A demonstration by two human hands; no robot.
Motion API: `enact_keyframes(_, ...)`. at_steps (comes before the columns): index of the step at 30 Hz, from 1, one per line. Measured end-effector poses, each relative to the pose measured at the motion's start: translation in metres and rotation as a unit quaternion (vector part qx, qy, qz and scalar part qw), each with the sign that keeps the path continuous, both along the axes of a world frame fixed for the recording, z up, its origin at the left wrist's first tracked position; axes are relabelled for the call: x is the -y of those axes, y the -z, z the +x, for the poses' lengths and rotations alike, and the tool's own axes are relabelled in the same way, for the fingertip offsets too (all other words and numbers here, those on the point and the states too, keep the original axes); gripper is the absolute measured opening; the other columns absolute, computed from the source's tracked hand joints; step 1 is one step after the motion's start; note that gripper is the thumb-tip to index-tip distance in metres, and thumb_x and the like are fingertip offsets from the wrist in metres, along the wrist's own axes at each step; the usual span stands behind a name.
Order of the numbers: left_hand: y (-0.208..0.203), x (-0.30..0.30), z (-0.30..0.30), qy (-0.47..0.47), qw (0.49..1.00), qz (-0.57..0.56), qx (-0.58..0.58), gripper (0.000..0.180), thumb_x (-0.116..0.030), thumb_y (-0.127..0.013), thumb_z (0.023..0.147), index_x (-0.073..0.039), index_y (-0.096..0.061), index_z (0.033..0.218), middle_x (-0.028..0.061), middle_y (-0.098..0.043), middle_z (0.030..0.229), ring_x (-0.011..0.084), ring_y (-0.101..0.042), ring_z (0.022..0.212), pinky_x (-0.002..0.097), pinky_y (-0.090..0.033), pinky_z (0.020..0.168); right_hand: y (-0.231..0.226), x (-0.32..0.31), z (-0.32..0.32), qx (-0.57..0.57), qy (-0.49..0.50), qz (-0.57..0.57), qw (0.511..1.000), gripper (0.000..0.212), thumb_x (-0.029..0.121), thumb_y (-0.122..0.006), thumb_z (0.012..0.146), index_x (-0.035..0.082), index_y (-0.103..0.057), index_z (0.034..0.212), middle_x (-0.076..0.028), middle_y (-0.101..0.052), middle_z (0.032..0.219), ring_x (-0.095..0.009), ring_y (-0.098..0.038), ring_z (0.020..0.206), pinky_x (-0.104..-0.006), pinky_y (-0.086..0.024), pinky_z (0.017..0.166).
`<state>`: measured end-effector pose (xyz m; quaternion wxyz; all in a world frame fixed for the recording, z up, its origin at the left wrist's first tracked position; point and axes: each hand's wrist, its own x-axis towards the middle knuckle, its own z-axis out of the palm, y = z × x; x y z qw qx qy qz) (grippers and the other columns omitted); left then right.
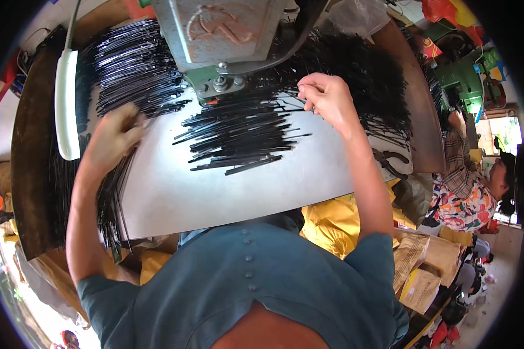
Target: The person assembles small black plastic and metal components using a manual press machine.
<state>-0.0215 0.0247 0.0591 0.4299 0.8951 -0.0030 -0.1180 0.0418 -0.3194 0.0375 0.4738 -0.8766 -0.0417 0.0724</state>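
My left hand [113,136], smeared by motion, is over the left part of the metal worktop [174,209], beside a pile of thin black rods [137,64]. Its fingers are too blurred to read. To the right of the machine head, my right hand [330,102] is raised with thumb and fingers pinched together. Thin dark rods lie close to its fingertips, but what it grips is unclear. Between my hands, a loose heap of black rods [239,136] lies crosswise below the green-and-grey press machine [221,35].
Another dark rod pile [361,75] covers the right side. Pliers [390,163] lie at the right edge. A white lamp [67,104] hangs at left. More long rods [113,203] lie by my left forearm. Yellow bags [332,224] sit below; a co-worker [468,198] is at right.
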Motion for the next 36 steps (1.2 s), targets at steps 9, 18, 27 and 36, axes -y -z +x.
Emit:
enact_keyframes(9,0.000,0.054,-0.019,0.151,0.904,0.293,0.274,0.005,-0.003,-0.053,0.069,0.000,-0.051,0.072,0.0131,-0.052,0.069,0.0285,-0.053,0.070,0.0352,-0.045,0.059,0.014,-0.029,-0.002,0.288,-0.172,-0.477,0.812,0.007,-0.005,-0.048,0.064,-0.006,-0.052,0.070,-0.021,-0.056,0.077,-0.031,-0.059,0.069,-0.0359,-0.048,0.058)
enact_keyframes(18,0.050,0.112,0.013,0.202,0.877,0.281,0.334,0.013,-0.003,-0.057,0.067,0.000,-0.052,0.078,0.0117,-0.051,0.076,0.0280,-0.050,0.076,0.0350,-0.042,0.066,0.010,-0.016,-0.003,0.260,-0.131,-0.413,0.863,0.007,-0.002,-0.047,0.070,-0.002,-0.052,0.074,-0.020,-0.055,0.078,-0.034,-0.056,0.070,-0.0394,-0.046,0.063)
enact_keyframes(27,0.038,0.094,0.017,0.080,0.966,-0.054,0.240,0.010,-0.006,-0.055,0.077,0.001,-0.058,0.084,0.0063,-0.053,0.073,0.0135,-0.050,0.068,0.0244,-0.041,0.061,-0.009,-0.030,-0.008,0.235,-0.116,-0.230,0.937,0.010,0.005,-0.048,0.076,0.001,-0.055,0.080,-0.018,-0.058,0.075,-0.033,-0.057,0.068,-0.0376,-0.047,0.062)
enact_keyframes(36,0.038,0.081,0.025,-0.003,0.973,-0.032,0.229,0.020,-0.003,-0.055,0.074,0.004,-0.056,0.093,0.0101,-0.052,0.073,0.0165,-0.051,0.063,0.0246,-0.042,0.058,0.000,-0.070,-0.015,-0.099,-0.135,0.189,0.968,0.014,0.009,-0.052,0.079,-0.004,-0.056,0.080,-0.006,-0.054,0.060,-0.007,-0.047,0.044,-0.0179,-0.036,0.037)
